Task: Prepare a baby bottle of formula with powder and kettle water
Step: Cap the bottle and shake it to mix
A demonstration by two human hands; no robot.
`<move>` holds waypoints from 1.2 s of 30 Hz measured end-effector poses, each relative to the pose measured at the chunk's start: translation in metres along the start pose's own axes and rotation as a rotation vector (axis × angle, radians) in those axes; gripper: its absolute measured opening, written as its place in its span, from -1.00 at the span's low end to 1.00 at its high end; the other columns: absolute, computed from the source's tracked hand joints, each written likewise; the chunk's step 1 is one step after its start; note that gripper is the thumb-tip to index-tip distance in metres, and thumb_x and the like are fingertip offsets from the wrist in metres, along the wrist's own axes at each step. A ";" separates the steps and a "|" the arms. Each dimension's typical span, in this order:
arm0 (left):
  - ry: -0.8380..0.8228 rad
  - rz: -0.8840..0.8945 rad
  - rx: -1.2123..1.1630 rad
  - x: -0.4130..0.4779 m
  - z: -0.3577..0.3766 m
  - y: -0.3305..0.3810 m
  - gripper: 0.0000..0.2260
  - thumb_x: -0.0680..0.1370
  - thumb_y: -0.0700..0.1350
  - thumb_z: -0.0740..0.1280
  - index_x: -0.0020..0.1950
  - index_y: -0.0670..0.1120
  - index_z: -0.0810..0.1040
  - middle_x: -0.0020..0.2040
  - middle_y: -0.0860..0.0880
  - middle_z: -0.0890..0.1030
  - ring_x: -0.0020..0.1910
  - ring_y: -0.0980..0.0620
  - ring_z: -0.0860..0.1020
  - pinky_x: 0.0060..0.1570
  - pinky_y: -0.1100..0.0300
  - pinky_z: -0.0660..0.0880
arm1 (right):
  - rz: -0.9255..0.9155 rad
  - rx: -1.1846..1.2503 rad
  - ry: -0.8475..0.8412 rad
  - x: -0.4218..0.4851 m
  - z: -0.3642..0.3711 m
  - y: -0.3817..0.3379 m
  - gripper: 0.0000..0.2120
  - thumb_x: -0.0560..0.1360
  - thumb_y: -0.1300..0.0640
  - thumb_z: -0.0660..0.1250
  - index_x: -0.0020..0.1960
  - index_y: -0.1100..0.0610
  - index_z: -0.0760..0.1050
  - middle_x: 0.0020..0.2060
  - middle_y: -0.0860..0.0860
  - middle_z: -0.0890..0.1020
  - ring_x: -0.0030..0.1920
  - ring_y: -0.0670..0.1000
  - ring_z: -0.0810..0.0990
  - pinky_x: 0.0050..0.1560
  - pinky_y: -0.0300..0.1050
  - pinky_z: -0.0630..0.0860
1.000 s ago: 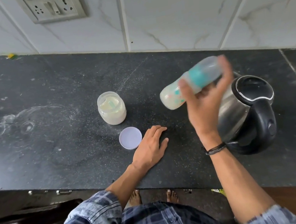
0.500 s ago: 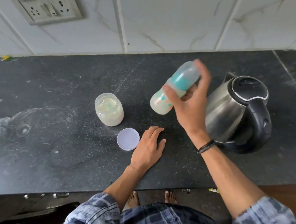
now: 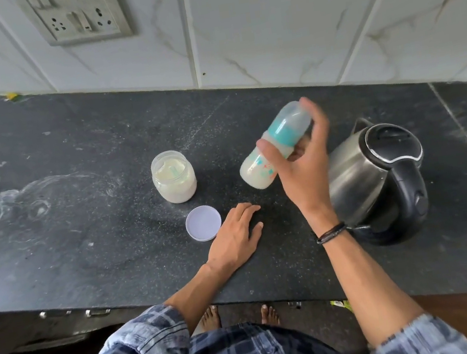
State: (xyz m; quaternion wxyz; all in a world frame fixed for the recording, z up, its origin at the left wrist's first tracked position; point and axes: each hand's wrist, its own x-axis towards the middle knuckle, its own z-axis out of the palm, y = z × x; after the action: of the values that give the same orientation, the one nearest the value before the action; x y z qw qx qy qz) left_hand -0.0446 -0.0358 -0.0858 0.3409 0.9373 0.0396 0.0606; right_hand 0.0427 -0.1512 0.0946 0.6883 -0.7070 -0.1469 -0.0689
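Gripping the capped, milky baby bottle (image 3: 275, 147) tilted above the dark surface (image 3: 82, 231) beside the kettle (image 3: 379, 181), the right hand (image 3: 300, 163) appears mid-shake, left hand (image 3: 235, 237) resting flat and empty; next likely comes setting it upright and relidding the powder jar (image 3: 174, 177).

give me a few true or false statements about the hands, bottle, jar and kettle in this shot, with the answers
1. The right hand holds the baby bottle tilted above the counter. True.
2. The left hand grips the powder jar. False: it rests flat on the counter, apart from the jar.
3. The jar's lid is screwed on. False: it lies on the counter in front of the open jar.
4. The kettle stands with its lid closed. True.
5. The bottle holds milky liquid. True.
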 end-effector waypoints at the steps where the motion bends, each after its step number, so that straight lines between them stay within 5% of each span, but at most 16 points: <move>1: 0.001 0.006 -0.005 0.000 0.000 0.001 -0.61 0.70 0.06 0.23 0.50 -0.03 0.42 0.43 0.01 0.44 0.37 0.06 0.42 0.42 0.08 0.41 | -0.031 0.030 0.038 -0.002 -0.001 -0.005 -0.20 0.47 0.22 0.58 0.51 -0.02 0.16 0.36 -0.01 0.44 0.21 0.08 0.64 0.18 0.15 0.65; 4: 0.013 0.005 0.004 0.000 -0.001 0.002 -0.62 0.70 0.05 0.24 0.50 -0.04 0.43 0.43 0.01 0.44 0.37 0.06 0.41 0.41 0.09 0.39 | -0.105 0.197 0.190 0.003 0.000 -0.010 -0.20 0.53 0.35 0.48 0.53 0.09 0.03 0.39 0.07 0.39 0.27 0.13 0.62 0.20 0.13 0.64; 8: -0.001 0.002 -0.007 -0.001 0.000 0.000 -0.61 0.71 0.06 0.23 0.51 -0.02 0.41 0.44 0.02 0.43 0.39 0.06 0.41 0.43 0.09 0.38 | -0.025 0.033 0.032 0.002 0.002 -0.006 -0.20 0.48 0.21 0.57 0.53 0.06 0.15 0.34 -0.01 0.48 0.16 0.02 0.68 0.14 0.08 0.66; 10: 0.000 0.011 -0.008 0.000 0.000 0.001 -0.61 0.71 0.05 0.24 0.51 -0.03 0.41 0.44 0.01 0.43 0.39 0.05 0.41 0.43 0.08 0.39 | -0.072 0.118 0.128 0.000 0.001 -0.009 -0.21 0.51 0.26 0.53 0.53 0.07 0.11 0.37 0.07 0.46 0.19 0.07 0.67 0.12 0.01 0.66; 12: 0.024 0.020 0.009 0.000 0.001 0.002 -0.62 0.70 0.03 0.25 0.49 -0.06 0.43 0.42 -0.01 0.45 0.35 0.02 0.43 0.41 0.06 0.40 | -0.092 0.179 0.176 0.004 0.002 -0.005 -0.22 0.53 0.29 0.51 0.53 0.09 0.07 0.37 0.08 0.44 0.22 0.13 0.65 0.15 0.10 0.66; 16: 0.017 0.019 -0.005 -0.001 0.000 0.002 -0.63 0.71 0.03 0.24 0.49 -0.06 0.43 0.41 -0.01 0.45 0.35 0.03 0.43 0.40 0.07 0.40 | -0.015 0.042 0.018 0.003 0.005 -0.002 -0.21 0.48 0.22 0.57 0.53 0.07 0.15 0.31 -0.08 0.50 0.15 -0.01 0.67 0.17 0.17 0.65; 19: 0.022 0.018 -0.005 0.001 -0.001 0.002 -0.63 0.71 0.03 0.24 0.49 -0.05 0.43 0.42 0.00 0.44 0.36 0.05 0.42 0.41 0.10 0.39 | -0.133 0.163 0.141 0.004 0.003 -0.009 -0.22 0.52 0.27 0.52 0.52 0.08 0.07 0.45 0.11 0.39 0.27 0.13 0.62 0.19 0.10 0.64; 23: 0.016 0.008 -0.002 0.000 0.000 0.001 -0.62 0.71 0.04 0.23 0.50 -0.05 0.42 0.42 0.00 0.44 0.36 0.05 0.42 0.41 0.09 0.40 | -0.110 -0.057 0.015 0.006 0.003 0.000 -0.21 0.47 0.12 0.59 0.51 -0.03 0.17 0.31 -0.43 0.46 0.19 -0.05 0.65 0.19 0.11 0.64; 24: 0.010 0.013 -0.007 0.000 -0.001 0.002 -0.62 0.71 0.04 0.23 0.50 -0.05 0.42 0.42 0.00 0.44 0.36 0.05 0.42 0.41 0.09 0.39 | -0.106 -0.059 0.017 0.003 0.002 0.000 -0.21 0.47 0.10 0.60 0.52 -0.04 0.19 0.32 -0.40 0.47 0.19 0.00 0.65 0.19 0.18 0.63; 27: 0.023 0.015 -0.001 0.001 -0.002 0.003 -0.62 0.71 0.03 0.24 0.50 -0.05 0.43 0.42 0.00 0.45 0.36 0.05 0.42 0.41 0.10 0.39 | -0.205 0.083 0.147 0.002 -0.003 -0.003 -0.18 0.52 0.17 0.55 0.55 0.10 0.07 0.49 0.12 0.35 0.32 0.23 0.58 0.22 0.24 0.62; 28: 0.024 0.010 0.002 0.000 -0.002 0.003 -0.62 0.71 0.03 0.24 0.50 -0.05 0.43 0.42 0.00 0.45 0.36 0.05 0.43 0.40 0.10 0.39 | -0.201 0.083 0.151 0.002 -0.003 -0.005 -0.17 0.52 0.19 0.54 0.56 0.14 0.05 0.47 0.15 0.35 0.35 0.18 0.57 0.24 0.18 0.62; 30: 0.020 0.005 0.000 0.000 -0.001 0.002 -0.62 0.71 0.04 0.24 0.50 -0.04 0.43 0.42 0.00 0.44 0.36 0.06 0.42 0.41 0.10 0.39 | -0.159 -0.042 0.081 0.003 -0.001 -0.003 -0.16 0.49 0.17 0.58 0.55 0.12 0.11 0.39 -0.12 0.42 0.30 -0.11 0.58 0.25 0.03 0.62; 32: 0.006 0.009 -0.008 0.000 -0.001 0.002 -0.62 0.71 0.05 0.23 0.51 -0.03 0.42 0.43 0.01 0.43 0.37 0.07 0.41 0.42 0.11 0.38 | -0.139 -0.085 0.045 -0.002 -0.003 0.000 -0.20 0.47 0.14 0.59 0.52 0.00 0.17 0.37 -0.24 0.42 0.27 -0.10 0.58 0.24 0.14 0.61; 36: 0.018 0.006 0.003 0.000 -0.002 0.002 -0.62 0.71 0.05 0.23 0.50 -0.03 0.42 0.43 0.01 0.44 0.38 0.06 0.42 0.42 0.12 0.38 | -0.210 0.074 0.156 -0.001 -0.004 0.000 -0.20 0.52 0.17 0.54 0.53 0.09 0.06 0.47 0.11 0.32 0.36 0.16 0.55 0.22 0.27 0.61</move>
State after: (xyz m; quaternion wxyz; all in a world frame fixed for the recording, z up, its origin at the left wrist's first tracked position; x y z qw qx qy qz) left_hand -0.0444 -0.0363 -0.0827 0.3389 0.9374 0.0398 0.0700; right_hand 0.0420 -0.1552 0.0945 0.7121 -0.6545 -0.1686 -0.1900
